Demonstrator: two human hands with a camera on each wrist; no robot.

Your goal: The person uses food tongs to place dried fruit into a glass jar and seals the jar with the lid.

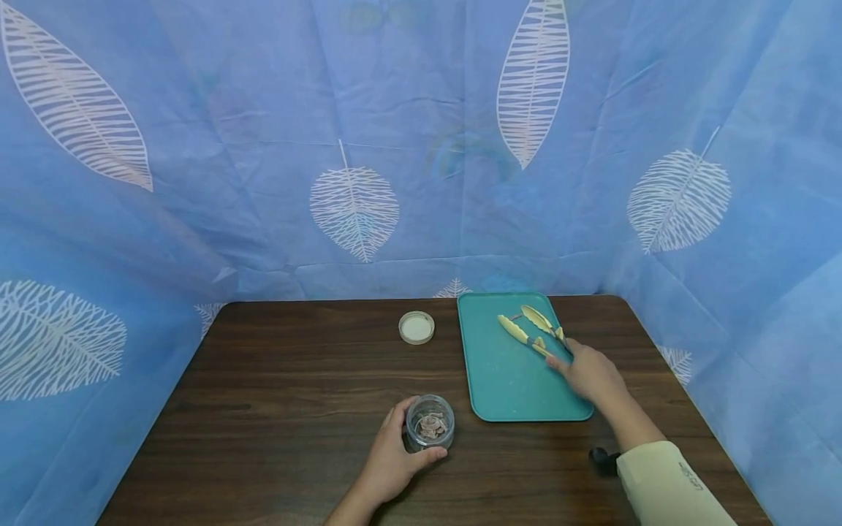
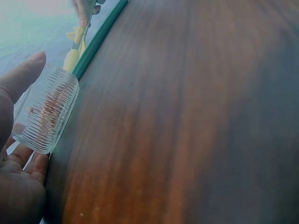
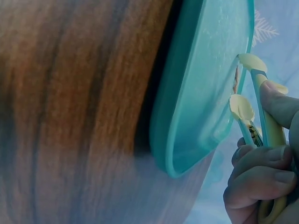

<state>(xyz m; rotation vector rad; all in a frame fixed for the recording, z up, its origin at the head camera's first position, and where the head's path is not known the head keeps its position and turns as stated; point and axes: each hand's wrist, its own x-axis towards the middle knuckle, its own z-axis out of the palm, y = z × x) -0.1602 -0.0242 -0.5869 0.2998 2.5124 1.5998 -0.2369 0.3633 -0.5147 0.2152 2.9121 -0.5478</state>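
- The yellow-tipped tongs (image 1: 513, 329) are gripped by the right hand (image 1: 594, 374), tips parted around a thin brown piece (image 1: 517, 317) near the far edge of the smooth teal tray (image 1: 506, 394).
- Pick-up seems in hand; the tips probably need to be squeezed next.
- The clear, ribbed jar (image 1: 449, 420) of brown flakes (image 1: 432, 425) is held in the left hand's (image 1: 391, 464) curled fingers, beside the tray's near left corner.

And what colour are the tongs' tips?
The tongs' tips are pale yellow, clearest in the head view.
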